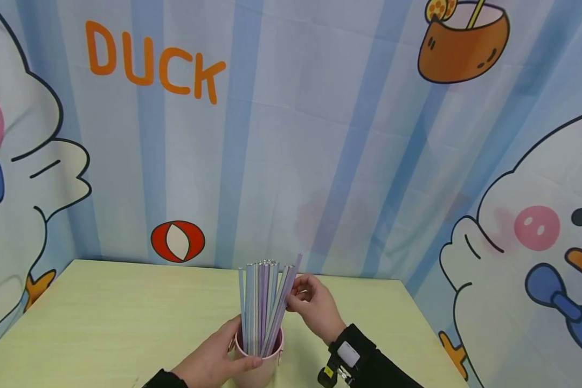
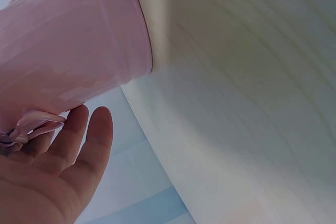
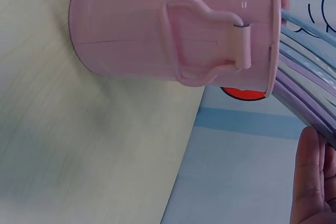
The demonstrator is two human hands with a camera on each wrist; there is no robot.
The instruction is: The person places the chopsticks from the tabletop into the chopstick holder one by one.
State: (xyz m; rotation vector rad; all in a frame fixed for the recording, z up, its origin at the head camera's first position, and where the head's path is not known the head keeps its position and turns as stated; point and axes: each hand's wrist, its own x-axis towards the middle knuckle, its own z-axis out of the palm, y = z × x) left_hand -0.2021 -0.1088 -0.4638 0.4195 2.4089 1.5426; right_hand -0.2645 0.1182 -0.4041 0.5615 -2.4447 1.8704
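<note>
A pink metal bucket (image 3: 131, 24) stands upright on the table, packed with long thin straws (image 1: 258, 302) in pale blue, lavender and white. My left hand (image 1: 218, 353) holds the bucket from its left side, thumb across the front near the rim. In the left wrist view, the fingers (image 2: 97, 140) lie beside the bucket's side handle (image 2: 39, 121). At the right edge of the bunch, my right hand (image 1: 317, 307) pinches a lavender straw (image 1: 297, 264) that sticks up above the others. The other side handle (image 3: 176, 40) faces the right wrist camera.
The pale yellow wooden table (image 1: 140, 318) spreads to both sides of the bucket. Behind it hangs a blue and white striped curtain (image 1: 291, 134) printed with cartoon ducks, and its lower part meets the table's back edge.
</note>
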